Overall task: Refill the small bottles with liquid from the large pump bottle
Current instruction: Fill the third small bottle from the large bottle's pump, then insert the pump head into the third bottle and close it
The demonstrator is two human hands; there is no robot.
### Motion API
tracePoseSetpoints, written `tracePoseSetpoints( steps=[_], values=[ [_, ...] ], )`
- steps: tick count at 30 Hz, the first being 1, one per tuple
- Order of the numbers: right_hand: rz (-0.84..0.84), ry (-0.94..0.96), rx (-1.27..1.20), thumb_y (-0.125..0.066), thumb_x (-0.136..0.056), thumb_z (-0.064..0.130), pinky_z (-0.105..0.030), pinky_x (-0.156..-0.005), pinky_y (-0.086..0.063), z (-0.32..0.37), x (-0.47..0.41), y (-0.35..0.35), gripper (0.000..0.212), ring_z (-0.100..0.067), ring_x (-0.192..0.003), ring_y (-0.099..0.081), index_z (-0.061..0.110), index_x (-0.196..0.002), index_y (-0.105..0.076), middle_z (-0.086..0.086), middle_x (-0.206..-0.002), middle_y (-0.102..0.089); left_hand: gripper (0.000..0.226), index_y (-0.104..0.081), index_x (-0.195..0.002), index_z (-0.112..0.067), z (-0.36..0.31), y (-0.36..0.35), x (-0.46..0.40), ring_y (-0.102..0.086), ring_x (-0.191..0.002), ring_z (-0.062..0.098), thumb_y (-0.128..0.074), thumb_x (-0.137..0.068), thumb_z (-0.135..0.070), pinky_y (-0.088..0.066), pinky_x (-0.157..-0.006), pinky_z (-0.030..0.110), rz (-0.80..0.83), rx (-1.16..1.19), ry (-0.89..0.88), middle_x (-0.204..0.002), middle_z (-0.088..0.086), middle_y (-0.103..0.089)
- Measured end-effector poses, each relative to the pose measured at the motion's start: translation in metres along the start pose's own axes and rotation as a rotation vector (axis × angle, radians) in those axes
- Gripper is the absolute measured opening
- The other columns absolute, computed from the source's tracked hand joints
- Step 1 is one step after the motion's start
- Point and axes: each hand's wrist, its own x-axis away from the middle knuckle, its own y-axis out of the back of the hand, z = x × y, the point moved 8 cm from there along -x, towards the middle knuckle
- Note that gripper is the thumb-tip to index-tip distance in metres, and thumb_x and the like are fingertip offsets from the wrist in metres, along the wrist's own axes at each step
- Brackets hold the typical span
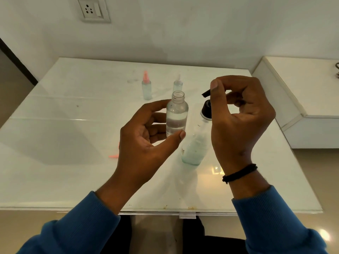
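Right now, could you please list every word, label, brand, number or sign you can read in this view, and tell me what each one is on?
None: no readable text shows anywhere.
Open small bottle in the left hand: clear, no label visible.
Large pump bottle under the right hand: no print visible.
Two capped small bottles at the back: blurred, no lettering made out.
Wall socket: no markings legible.

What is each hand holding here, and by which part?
Left hand grips the open small bottle by its lower body, thumb near the base. Right hand has its fingers on the large pump bottle's black pump head.
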Motion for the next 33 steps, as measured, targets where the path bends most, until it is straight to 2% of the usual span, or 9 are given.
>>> tracePoseSetpoints(
  steps=[4, 7, 10, 13, 18, 22, 25, 29, 33],
  values=[
    [-0.005, 0.027, 0.059, -0.071, -0.093, 0.014, -0.05, -0.073, -0.053, 0.004, -0.001, -0.001, 0.009, -0.017, -0.082, -0.064, 0.017, -0.088, -0.066, 0.009, -0.088, -0.066, 0.055, -0.061, -0.121, -0.026, 0.001, 0.015, -0.005, -0.074, -0.095, 0.026, -0.086, -0.076, -0.007, -0.062, -0.085, 0.035, -0.019, 0.004, -0.027, -0.103, 0.0, -0.075],
    [-0.033, 0.173, 0.175, -0.072, -0.092, 0.014, -0.039, -0.081, -0.048, 0.026, -0.002, -0.003, 0.01, -0.02, -0.091, -0.062, 0.008, -0.084, -0.072, -0.002, -0.094, -0.072, 0.054, -0.06, -0.115, -0.031, 0.0, 0.029, -0.01, -0.074, -0.092, 0.021, -0.085, -0.073, -0.007, -0.059, -0.086, 0.029, -0.047, -0.028, -0.062, -0.097, -0.006, -0.076],
    [-0.045, 0.345, 0.165, -0.073, -0.091, 0.012, -0.042, -0.083, -0.047, 0.059, 0.003, -0.013, 0.012, -0.033, -0.094, -0.063, 0.005, -0.082, -0.075, -0.008, -0.097, -0.074, 0.052, -0.059, -0.109, -0.034, 0.003, 0.047, -0.014, -0.074, -0.089, 0.018, -0.085, -0.07, -0.011, -0.058, -0.081, 0.024, -0.1, -0.092, -0.061, -0.093, -0.01, -0.075],
    [0.033, 0.41, 0.067, -0.073, -0.089, 0.005, -0.038, -0.084, -0.047, 0.078, 0.016, -0.034, 0.01, -0.033, -0.089, -0.065, 0.0, -0.081, -0.075, -0.012, -0.092, -0.074, 0.048, -0.061, -0.109, -0.024, 0.011, 0.066, -0.017, -0.074, -0.09, 0.02, -0.086, -0.07, -0.01, -0.061, -0.081, 0.03, -0.168, -0.156, -0.043, -0.097, -0.003, -0.074],
    [0.341, 0.293, -0.016, -0.072, -0.088, 0.001, -0.036, -0.074, -0.051, 0.065, 0.057, -0.085, 0.004, -0.026, -0.082, -0.062, -0.002, -0.085, -0.072, -0.011, -0.085, -0.07, 0.049, -0.063, -0.111, -0.016, 0.028, 0.093, -0.024, -0.075, -0.092, 0.017, -0.089, -0.069, -0.02, -0.063, -0.082, 0.036, -0.208, -0.203, 0.064, -0.103, -0.001, -0.075],
    [0.567, 0.155, 0.057, -0.071, -0.087, 0.007, -0.031, -0.066, -0.051, 0.033, 0.09, -0.117, 0.004, -0.021, -0.077, -0.057, 0.005, -0.085, -0.069, -0.005, -0.082, -0.065, 0.044, -0.061, -0.104, -0.02, 0.04, 0.1, -0.027, -0.075, -0.086, 0.011, -0.091, -0.071, -0.014, -0.06, -0.074, 0.022, -0.175, -0.313, 0.115, -0.098, -0.005, -0.074],
    [0.686, 0.055, 0.12, -0.068, -0.086, 0.01, -0.029, -0.066, -0.047, 0.009, 0.107, -0.132, 0.001, -0.019, -0.079, -0.056, 0.009, -0.086, -0.068, -0.001, -0.082, -0.065, 0.046, -0.06, -0.101, -0.02, 0.051, 0.105, -0.026, -0.074, -0.08, 0.01, -0.089, -0.068, -0.005, -0.05, -0.063, 0.008, -0.178, -0.38, 0.161, -0.095, -0.006, -0.072],
    [0.993, -0.072, 0.262, -0.065, -0.091, 0.004, -0.026, -0.08, -0.044, -0.017, 0.141, -0.154, 0.017, -0.02, -0.099, -0.057, 0.014, -0.103, -0.073, 0.001, -0.103, -0.069, 0.045, -0.06, -0.101, -0.019, 0.058, 0.113, -0.025, -0.073, -0.084, 0.015, -0.088, -0.068, -0.005, -0.045, -0.059, 0.004, -0.205, -0.421, 0.186, -0.095, -0.005, -0.072],
    [1.256, -0.026, 0.34, -0.059, -0.096, 0.004, -0.032, -0.101, -0.048, -0.02, 0.173, -0.168, 0.039, -0.022, -0.124, -0.049, 0.021, -0.13, -0.069, 0.005, -0.137, -0.063, 0.046, -0.061, -0.102, -0.021, 0.066, 0.119, -0.025, -0.073, -0.083, 0.013, -0.088, -0.067, -0.007, -0.043, -0.059, 0.004, -0.224, -0.439, 0.241, -0.095, -0.008, -0.072]
  ],
)
